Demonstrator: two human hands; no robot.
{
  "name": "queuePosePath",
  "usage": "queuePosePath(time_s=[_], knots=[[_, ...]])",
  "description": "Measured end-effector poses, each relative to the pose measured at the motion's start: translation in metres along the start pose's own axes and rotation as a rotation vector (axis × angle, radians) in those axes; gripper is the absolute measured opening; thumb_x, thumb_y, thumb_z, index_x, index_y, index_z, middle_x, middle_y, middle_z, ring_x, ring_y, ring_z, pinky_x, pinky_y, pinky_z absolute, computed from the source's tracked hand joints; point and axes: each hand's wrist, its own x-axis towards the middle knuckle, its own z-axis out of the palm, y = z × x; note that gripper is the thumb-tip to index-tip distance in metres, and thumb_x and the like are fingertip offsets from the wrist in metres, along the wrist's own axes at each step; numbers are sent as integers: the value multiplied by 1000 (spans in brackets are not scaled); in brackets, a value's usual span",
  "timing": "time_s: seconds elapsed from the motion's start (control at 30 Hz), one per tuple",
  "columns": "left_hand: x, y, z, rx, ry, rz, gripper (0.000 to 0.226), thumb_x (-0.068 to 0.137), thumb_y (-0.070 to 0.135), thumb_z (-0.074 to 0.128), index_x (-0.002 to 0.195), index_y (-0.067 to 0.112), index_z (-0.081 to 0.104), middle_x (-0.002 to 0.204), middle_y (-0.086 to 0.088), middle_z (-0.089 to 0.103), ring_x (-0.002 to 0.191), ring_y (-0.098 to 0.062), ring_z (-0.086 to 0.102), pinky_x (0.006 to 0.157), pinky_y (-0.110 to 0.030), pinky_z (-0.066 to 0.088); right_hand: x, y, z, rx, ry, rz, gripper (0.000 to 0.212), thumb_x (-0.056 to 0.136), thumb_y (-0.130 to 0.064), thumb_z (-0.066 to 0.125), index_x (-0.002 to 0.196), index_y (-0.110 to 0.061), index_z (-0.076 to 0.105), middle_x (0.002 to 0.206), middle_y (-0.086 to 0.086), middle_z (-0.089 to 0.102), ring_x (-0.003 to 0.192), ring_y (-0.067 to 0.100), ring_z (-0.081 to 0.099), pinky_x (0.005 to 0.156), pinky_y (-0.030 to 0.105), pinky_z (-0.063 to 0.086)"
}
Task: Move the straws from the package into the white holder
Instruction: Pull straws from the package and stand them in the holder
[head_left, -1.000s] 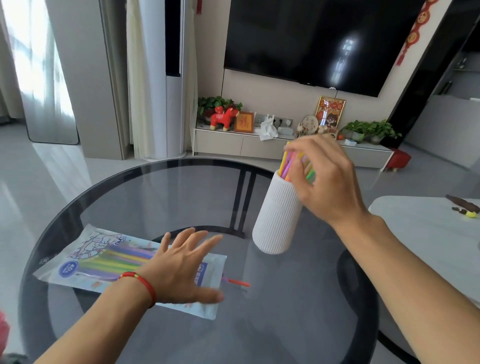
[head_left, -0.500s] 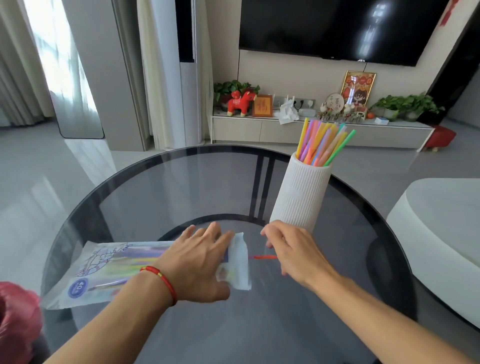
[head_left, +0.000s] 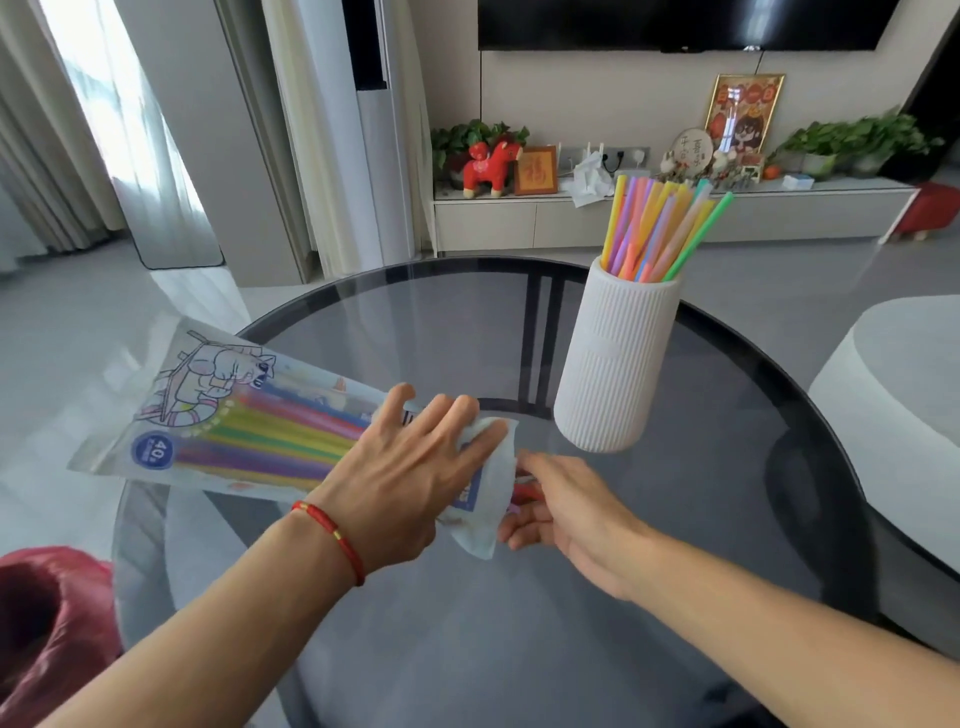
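- Mid-refill step, I'd say: the left hand (head_left: 410, 473) grips the package (head_left: 249, 431) near its open right end, with the far-left end tilted up off the tabletop (head_left: 415, 332).
- The right hand (head_left: 566, 506) is at the package mouth, fingers curled in and pinching a red straw (head_left: 524, 491) that pokes out. Can't tell if more than one is caught.
- Plenty of straws remain in the package, lying lengthwise.
- The white holder (head_left: 613, 358) stands upright far right of the hands, already stuffed with colourful straws (head_left: 660, 228).
- Next move probably needs a straight pull out of the mouth while the left hand keeps the package steady, then a lift over to the holder and an end-first drop in.
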Motion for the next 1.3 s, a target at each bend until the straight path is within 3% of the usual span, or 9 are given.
queuePosePath(time_s=[0.13, 0.23, 0.37, 0.5, 0.63, 0.87, 1.0, 1.2, 1.3], knots=[[0, -3, 1, -11, -9, -25, 98, 61, 24, 71, 149, 17, 28, 127, -13, 44, 106, -32, 50, 99, -58, 38, 4, 5, -8, 2, 25, -67, 23, 104, -11, 65, 104, 6, 80, 85, 10, 79, 67, 16, 71, 67, 24, 61], [-2, -4, 2, -38, -27, -52, 96, 62, 23, 65, 150, 19, 26, 129, -12, 42, 108, -32, 49, 100, -57, 37, 5, 4, -12, 51, 69, -82, 12, 98, -5, 72, 100, 0, 83, 97, 15, 84, 71, 13, 76, 67, 21, 61], [-5, -11, 6, -91, -19, -76, 101, 61, 32, 70, 151, 20, 25, 129, -11, 43, 109, -31, 49, 97, -57, 40, 8, -9, -24, 113, 154, -73, 10, 93, -1, 76, 100, 1, 82, 91, 17, 81, 64, 17, 74, 61, 23, 62], [-6, -11, 9, -144, -9, -93, 107, 61, 38, 71, 153, 23, 20, 130, -9, 41, 112, -29, 47, 95, -54, 42, 6, -12, -31, 166, 60, -44, 30, 87, -16, 82, 109, 3, 77, 89, 18, 79, 63, 19, 73, 55, 24, 61], [-5, -10, 12, -169, -2, -99, 108, 60, 41, 71, 153, 24, 18, 130, -9, 39, 114, -29, 47, 95, -53, 42, 4, -7, -27, 45, -37, -87, 48, 72, -23, 86, 112, 3, 75, 92, 18, 80, 69, 21, 74, 60, 25, 62], [-10, -11, 18, -207, -4, -128, 108, 64, 45, 72, 154, 24, 17, 130, -8, 37, 114, -27, 48, 94, -50, 43, 2, 4, -18, 95, -57, -108, 18, 93, -3, 74, 110, -1, 80, 101, 19, 82, 83, 24, 80, 70, 26, 64], [-10, -13, 20, -233, 17, -141, 109, 64, 45, 73, 155, 24, 17, 129, -7, 37, 113, -27, 48, 93, -49, 44, 2, 1, -14, 115, -27, -130, 16, 93, 4, 72, 106, 1, 81, 101, 19, 83, 80, 20, 80, 72, 24, 65], [-17, -26, 31, -254, -97, -219, 129, 67, 42, 77, 153, 36, -20, 138, -3, 27, 127, -26, 40, 114, -65, 27, -3, -27, -49, 65, 76, -196, 12, 89, 5, 75, 94, -1, 85, 86, 18, 80, 68, 21, 77, 68, 22, 64], [-21, -28, 33, -316, -135, -221, 130, 64, 46, 73, 150, 42, -24, 141, -2, 24, 130, -27, 38, 115, -71, 19, -9, -34, -69, 39, 98, -217, 11, 85, 2, 77, 90, -3, 86, 87, 17, 80, 68, 20, 76, 68, 22, 63]])
